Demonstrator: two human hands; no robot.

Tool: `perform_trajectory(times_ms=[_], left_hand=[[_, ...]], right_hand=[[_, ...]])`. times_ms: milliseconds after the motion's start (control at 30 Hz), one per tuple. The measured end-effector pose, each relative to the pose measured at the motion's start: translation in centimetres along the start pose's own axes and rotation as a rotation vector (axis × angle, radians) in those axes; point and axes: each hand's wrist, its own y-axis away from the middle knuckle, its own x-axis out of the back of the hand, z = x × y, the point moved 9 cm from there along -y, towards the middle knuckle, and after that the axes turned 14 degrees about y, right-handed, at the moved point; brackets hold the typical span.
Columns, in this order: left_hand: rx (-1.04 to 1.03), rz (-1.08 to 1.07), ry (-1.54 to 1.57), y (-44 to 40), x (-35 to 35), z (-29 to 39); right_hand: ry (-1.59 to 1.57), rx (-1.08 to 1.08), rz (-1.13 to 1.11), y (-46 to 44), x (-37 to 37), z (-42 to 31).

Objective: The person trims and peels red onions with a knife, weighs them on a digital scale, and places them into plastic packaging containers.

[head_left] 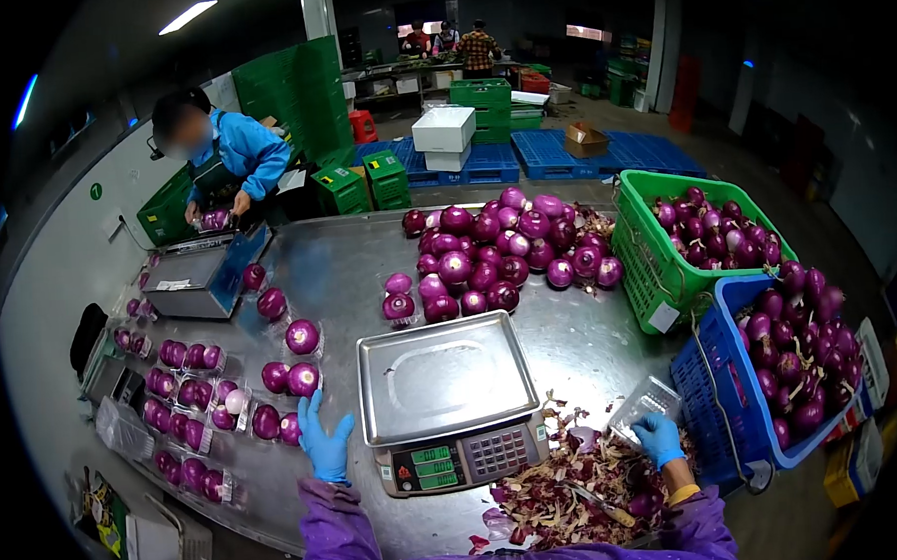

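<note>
My left hand (326,437), in a blue glove, has its fingers spread beside the packed red onions (304,379), left of the scale. My right hand (658,438), also gloved, holds a clear plastic tray (646,403) above a heap of onion skins (563,490). Between my hands stands a digital scale (456,460) with a bare metal pan (448,377). A knife (604,505) lies among the skins. Behind the scale is a pile of red onions (482,253).
At the right stand a green crate (654,256) and a blue crate (715,388), both filled with onions. Rows of packed onions (188,391) cover the table's left side. A co-worker (248,154) in blue handles a pack at the back left, behind a metal machine (193,281).
</note>
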Motion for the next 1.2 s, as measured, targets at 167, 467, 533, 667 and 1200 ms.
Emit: perform_trajectory(times_ms=[167,467,533,667,1200], left_hand=[[-0.027,-0.099,0.152,0.4,-1.5,0.4],[-0.055,-0.242,0.196,0.0,-6.6,4.2],[-0.028,-0.255,0.206,-1.4,-5.5,3.7],[0.09,-0.279,0.305,-5.2,-3.1,0.6],[-0.679,-1.312,-0.922,-15.3,-39.7,-2.2]], right_hand=[[-0.381,0.316,0.194,-0.8,5.0,-15.9],[-0.09,0.639,-0.203,-1.0,-9.6,-37.1],[-0.304,0.649,-0.23,-2.2,-8.1,-38.1],[-0.566,0.435,0.046,-13.0,-4.0,-31.1],[-0.304,-0.078,-0.135,-33.3,-20.1,-22.3]])
